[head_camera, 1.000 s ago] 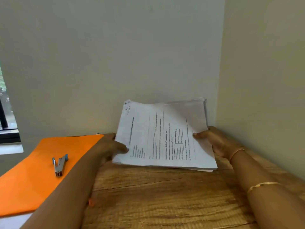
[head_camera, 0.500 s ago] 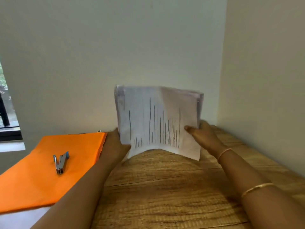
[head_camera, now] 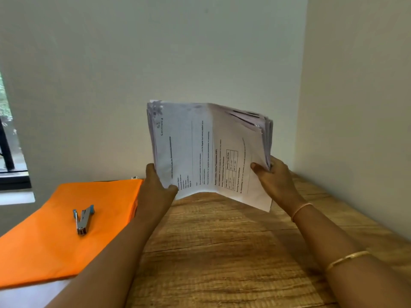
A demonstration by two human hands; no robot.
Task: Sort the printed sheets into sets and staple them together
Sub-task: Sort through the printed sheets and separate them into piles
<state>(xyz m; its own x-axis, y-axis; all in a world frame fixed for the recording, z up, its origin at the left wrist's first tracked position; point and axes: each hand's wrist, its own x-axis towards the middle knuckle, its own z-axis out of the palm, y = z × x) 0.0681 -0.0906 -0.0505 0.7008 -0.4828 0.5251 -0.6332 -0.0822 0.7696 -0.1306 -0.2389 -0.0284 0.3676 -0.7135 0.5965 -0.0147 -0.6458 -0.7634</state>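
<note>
A thick stack of printed sheets (head_camera: 200, 150) stands almost upright above the wooden table (head_camera: 222, 252), its printed face toward me and bowed in the middle. My left hand (head_camera: 158, 187) grips its lower left edge, thumb on the front. My right hand (head_camera: 273, 174) grips the lower right edge, where the sheets fan apart. A small metal stapler (head_camera: 83, 220) with a blue end lies on an orange folder (head_camera: 66, 230) to the left, apart from both hands.
Walls (head_camera: 178, 63) close off the table at the back and on the right, forming a corner behind the stack. A window (head_camera: 11, 141) shows at the far left. A white surface (head_camera: 29, 296) lies under the folder's near edge.
Both hands have raised the stack from lying flat on the table to standing upright, lifted clear of the wood. The stapler and folder have not moved.
</note>
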